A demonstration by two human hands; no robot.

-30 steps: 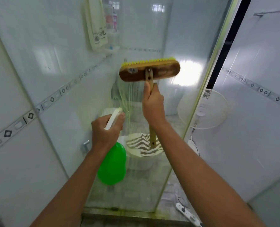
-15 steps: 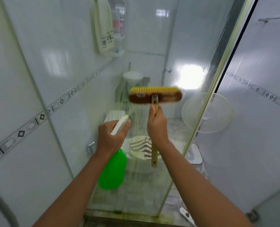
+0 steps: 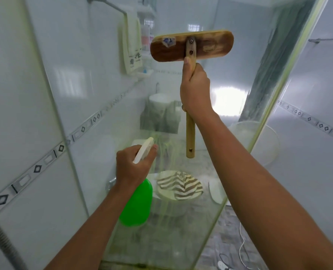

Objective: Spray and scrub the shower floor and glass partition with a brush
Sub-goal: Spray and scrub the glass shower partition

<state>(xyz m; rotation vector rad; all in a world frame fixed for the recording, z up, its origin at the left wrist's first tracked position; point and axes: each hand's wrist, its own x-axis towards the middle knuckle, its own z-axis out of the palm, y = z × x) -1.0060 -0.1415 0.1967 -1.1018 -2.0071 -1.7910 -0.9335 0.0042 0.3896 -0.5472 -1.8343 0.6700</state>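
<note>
My right hand (image 3: pixel 196 88) grips the wooden handle of a scrub brush (image 3: pixel 192 48) just under its head. The brush's flat wooden back faces me, high against the glass partition (image 3: pixel 237 78), with its bristles hidden. My left hand (image 3: pixel 131 165) holds a green spray bottle (image 3: pixel 137 203) by its white trigger head, lower and to the left, nozzle pointing at the glass. Yellow-green streaks of liquid run down the glass below the brush. The shower floor (image 3: pixel 161 240) shows through the bottom of the pane.
The glass's metal edge (image 3: pixel 267 114) runs diagonally at the right. Behind the glass sit a white bucket with a striped cloth (image 3: pixel 180 186), a towel (image 3: pixel 131 45) on a rail and a white fan (image 3: pixel 267 143). A power strip and cables (image 3: pixel 223 265) lie on the floor at lower right.
My right hand has lifted the brush up the glass from mid-height to high, and the view tilted upward. The left hand keeps the spray bottle in about the same place.
</note>
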